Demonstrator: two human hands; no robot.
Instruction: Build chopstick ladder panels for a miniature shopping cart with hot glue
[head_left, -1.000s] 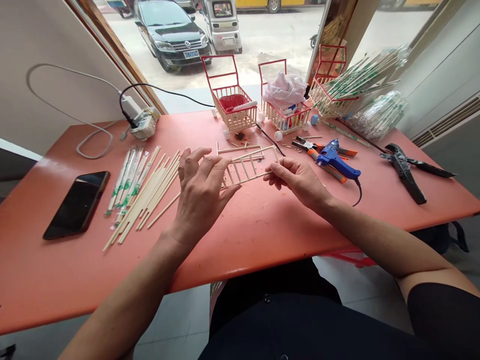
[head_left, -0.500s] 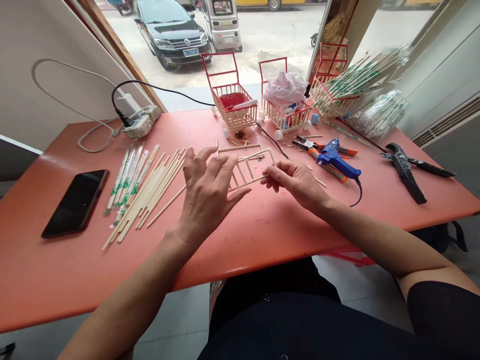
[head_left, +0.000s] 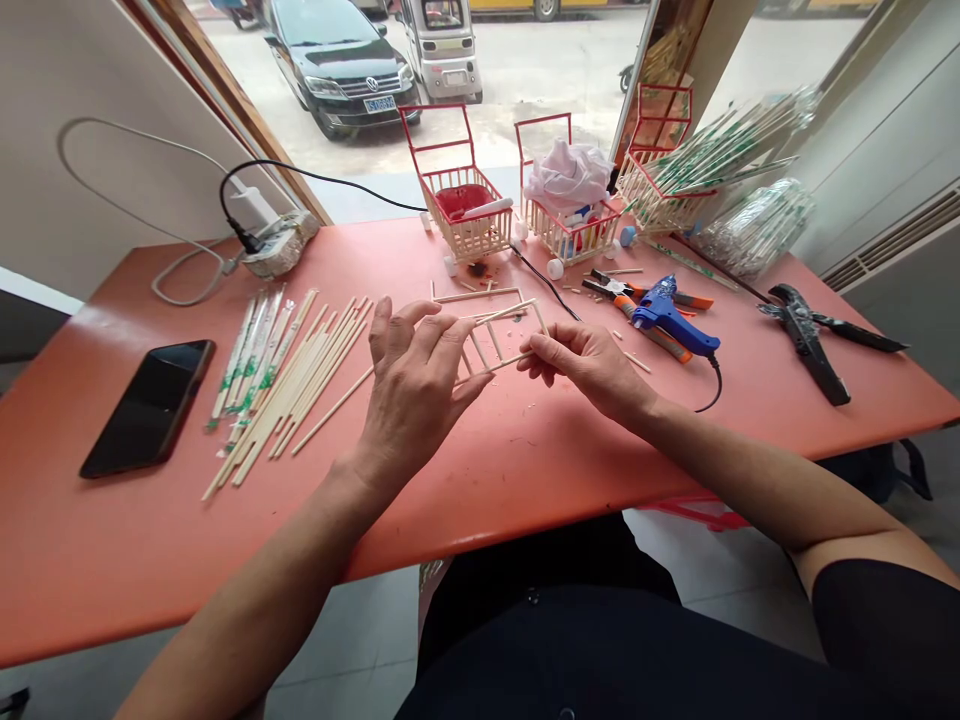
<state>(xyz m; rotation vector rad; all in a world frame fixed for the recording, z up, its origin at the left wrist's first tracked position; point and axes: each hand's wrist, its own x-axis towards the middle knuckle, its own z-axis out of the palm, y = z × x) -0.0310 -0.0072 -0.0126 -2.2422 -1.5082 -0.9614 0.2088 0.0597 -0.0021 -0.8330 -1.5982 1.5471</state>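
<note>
A small ladder-like frame of wooden sticks (head_left: 501, 338) is held just above the orange table (head_left: 525, 450), between both hands. My left hand (head_left: 412, 385) grips its left end with fingers curled over the rails. My right hand (head_left: 589, 365) pinches its near right corner. A second flat stick frame (head_left: 480, 296) lies on the table just behind. Loose chopsticks (head_left: 300, 375), some in green-printed wrappers, lie in a pile to the left of my left hand.
A black phone (head_left: 148, 405) lies at the left. A blue glue gun (head_left: 671, 320), orange-handled pliers (head_left: 634, 297) and black cutters (head_left: 810, 340) lie at the right. Three small stick carts (head_left: 465, 215) and bagged chopsticks (head_left: 757, 225) stand at the back. A charger and cables (head_left: 255, 225) sit back left.
The stick frame has moved slightly left and toward me between my hands. My left fingers have closed further over its left end.
</note>
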